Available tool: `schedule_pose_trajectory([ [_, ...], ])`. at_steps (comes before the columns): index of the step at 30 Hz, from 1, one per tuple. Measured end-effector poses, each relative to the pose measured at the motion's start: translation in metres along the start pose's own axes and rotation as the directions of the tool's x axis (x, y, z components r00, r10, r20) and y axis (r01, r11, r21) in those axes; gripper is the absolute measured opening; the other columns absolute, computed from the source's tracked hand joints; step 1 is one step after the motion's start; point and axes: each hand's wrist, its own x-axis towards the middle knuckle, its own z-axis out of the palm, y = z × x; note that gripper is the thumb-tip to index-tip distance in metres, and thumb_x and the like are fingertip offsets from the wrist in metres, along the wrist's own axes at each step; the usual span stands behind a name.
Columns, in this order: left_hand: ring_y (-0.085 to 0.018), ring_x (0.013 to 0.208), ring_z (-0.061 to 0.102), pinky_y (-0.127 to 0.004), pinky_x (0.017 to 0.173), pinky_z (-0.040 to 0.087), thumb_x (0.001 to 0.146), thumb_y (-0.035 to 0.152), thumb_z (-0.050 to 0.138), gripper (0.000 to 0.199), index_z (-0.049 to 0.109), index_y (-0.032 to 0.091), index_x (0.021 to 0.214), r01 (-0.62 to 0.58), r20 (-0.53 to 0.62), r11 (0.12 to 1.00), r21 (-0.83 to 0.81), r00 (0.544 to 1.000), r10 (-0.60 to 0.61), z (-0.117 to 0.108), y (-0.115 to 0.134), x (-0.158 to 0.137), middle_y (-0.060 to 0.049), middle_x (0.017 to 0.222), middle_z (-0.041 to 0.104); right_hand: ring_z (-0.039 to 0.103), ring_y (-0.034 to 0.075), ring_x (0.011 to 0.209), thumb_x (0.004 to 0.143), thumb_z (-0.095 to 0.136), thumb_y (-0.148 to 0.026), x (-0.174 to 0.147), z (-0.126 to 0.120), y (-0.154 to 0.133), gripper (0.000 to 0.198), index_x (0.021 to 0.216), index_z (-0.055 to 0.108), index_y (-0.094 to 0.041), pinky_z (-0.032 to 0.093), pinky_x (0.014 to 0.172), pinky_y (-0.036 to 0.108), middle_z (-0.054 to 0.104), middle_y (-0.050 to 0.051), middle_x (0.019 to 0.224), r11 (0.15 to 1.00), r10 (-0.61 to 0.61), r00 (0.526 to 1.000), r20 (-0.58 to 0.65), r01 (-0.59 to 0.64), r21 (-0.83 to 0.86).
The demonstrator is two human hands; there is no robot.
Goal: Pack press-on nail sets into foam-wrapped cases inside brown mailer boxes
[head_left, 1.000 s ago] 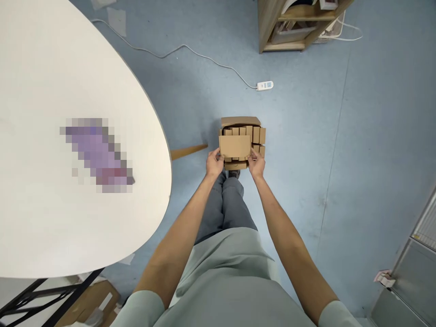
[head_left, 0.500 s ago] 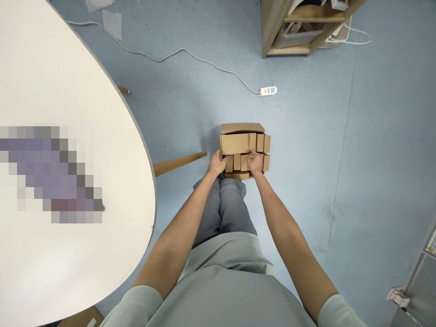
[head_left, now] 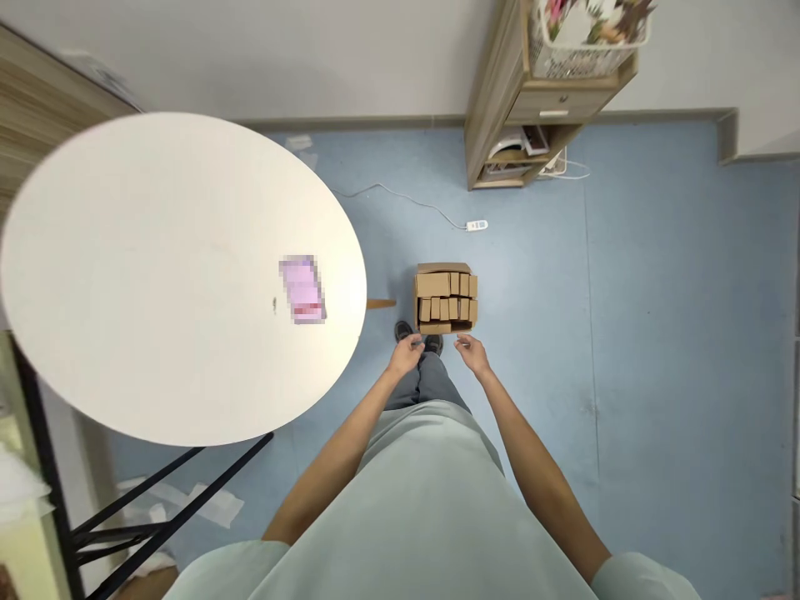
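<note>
An open cardboard carton stands on the blue floor in front of my shoes. Packed inside it are several small brown cardboard boxes, in rows. At the carton's near left corner, as seen from above, appears my left hand, its fingers loosely curled and apart, with nothing visible in them. My right hand hangs by the near right corner, thumb and fingers parted and holding nothing. Both hands seem to be above the carton's level, though the exact gap is hard to judge.
A white oval table stands to the left, with a blurred-out object on it. One wooden table leg reaches toward the carton. Beyond lie a white power strip with its cord and a wooden cabinet.
Both hands have let go of the small boxes and moved back from the carton. My view has risen, so the whole table and the wall now show.
</note>
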Motion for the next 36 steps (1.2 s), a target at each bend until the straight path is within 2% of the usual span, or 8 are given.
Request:
schedule_pose_trajectory([
  [5, -0.034, 0.122, 0.076, -0.053, 0.119, 0.051, 0.086, 0.035, 0.081, 0.026, 0.079, 0.018, 0.105, -0.136, 0.009, 0.981, -0.137, 0.990, 0.139, -0.015, 0.031, -0.078, -0.017, 0.124, 0.082, 0.077, 0.029, 0.101, 0.076, 0.080, -0.057, -0.068, -0.026, -0.038, 0.043, 0.102, 0.081, -0.022, 0.061, 0.095, 0.047, 0.083, 0.010, 0.104, 0.982, -0.093, 0.991, 0.096, 0.076, 0.171],
  [8, -0.036, 0.123, 0.075, -0.055, 0.118, 0.051, 0.085, 0.042, 0.080, 0.031, 0.080, 0.017, 0.104, -0.200, -0.030, 0.956, -0.215, 0.980, 0.199, -0.024, 0.044, -0.110, -0.018, 0.125, 0.081, 0.076, 0.030, 0.105, 0.074, 0.080, -0.064, -0.087, -0.036, -0.060, 0.054, 0.108, 0.081, -0.022, 0.061, 0.094, 0.047, 0.083, 0.011, 0.107, 0.962, -0.174, 0.979, 0.105, 0.146, 0.231],
  [13, -0.035, 0.124, 0.074, -0.053, 0.115, 0.054, 0.086, 0.045, 0.076, 0.041, 0.080, 0.017, 0.116, -0.258, -0.107, 0.915, -0.310, 0.966, 0.236, -0.042, 0.060, -0.153, -0.017, 0.130, 0.080, 0.075, 0.032, 0.112, 0.076, 0.081, -0.067, -0.104, -0.048, -0.100, 0.061, 0.116, 0.080, -0.022, 0.059, 0.100, 0.048, 0.081, 0.014, 0.120, 0.936, -0.269, 0.954, 0.131, 0.228, 0.268],
  [17, -0.033, 0.125, 0.074, -0.050, 0.113, 0.055, 0.088, 0.047, 0.075, 0.045, 0.079, 0.018, 0.121, -0.276, -0.198, 0.884, -0.378, 0.957, 0.214, -0.060, 0.061, -0.182, -0.015, 0.130, 0.080, 0.075, 0.032, 0.115, 0.079, 0.081, -0.067, -0.124, -0.053, -0.124, 0.059, 0.119, 0.080, -0.023, 0.059, 0.103, 0.049, 0.081, 0.013, 0.123, 0.929, -0.318, 0.931, 0.177, 0.269, 0.252],
  [22, -0.033, 0.125, 0.074, -0.050, 0.114, 0.056, 0.087, 0.053, 0.077, 0.048, 0.078, 0.020, 0.122, -0.310, -0.242, 0.841, -0.444, 0.945, 0.221, -0.082, 0.046, -0.219, -0.014, 0.129, 0.081, 0.075, 0.033, 0.114, 0.080, 0.082, -0.067, -0.161, -0.049, -0.140, 0.057, 0.118, 0.081, -0.024, 0.060, 0.103, 0.049, 0.082, 0.012, 0.120, 0.925, -0.359, 0.908, 0.217, 0.315, 0.213],
  [26, -0.033, 0.125, 0.074, -0.050, 0.114, 0.056, 0.085, 0.057, 0.079, 0.053, 0.077, 0.021, 0.124, -0.351, -0.260, 0.791, -0.502, 0.933, 0.249, -0.108, 0.024, -0.253, -0.013, 0.128, 0.081, 0.076, 0.032, 0.115, 0.082, 0.082, -0.068, -0.198, -0.027, -0.153, 0.056, 0.118, 0.081, -0.024, 0.059, 0.105, 0.049, 0.082, 0.012, 0.122, 0.910, -0.407, 0.876, 0.258, 0.364, 0.199],
  [29, -0.032, 0.124, 0.074, -0.051, 0.116, 0.054, 0.084, 0.058, 0.080, 0.054, 0.077, 0.021, 0.124, -0.393, -0.293, 0.746, -0.538, 0.917, 0.271, -0.137, 0.002, -0.281, -0.012, 0.123, 0.082, 0.076, 0.033, 0.114, 0.081, 0.082, -0.070, -0.229, 0.001, -0.165, 0.058, 0.117, 0.081, -0.023, 0.059, 0.105, 0.049, 0.082, 0.013, 0.121, 0.896, -0.442, 0.852, 0.281, 0.403, 0.189],
  [36, -0.032, 0.119, 0.075, -0.049, 0.113, 0.056, 0.084, 0.057, 0.082, 0.045, 0.081, 0.021, 0.111, -0.492, -0.434, 0.606, -0.625, 0.864, 0.254, -0.218, -0.076, -0.347, -0.012, 0.114, 0.083, 0.077, 0.033, 0.112, 0.079, 0.082, -0.074, -0.308, 0.104, -0.185, 0.065, 0.120, 0.080, -0.024, 0.061, 0.102, 0.049, 0.082, 0.014, 0.123, 0.884, -0.466, 0.813, 0.348, 0.442, 0.153],
])
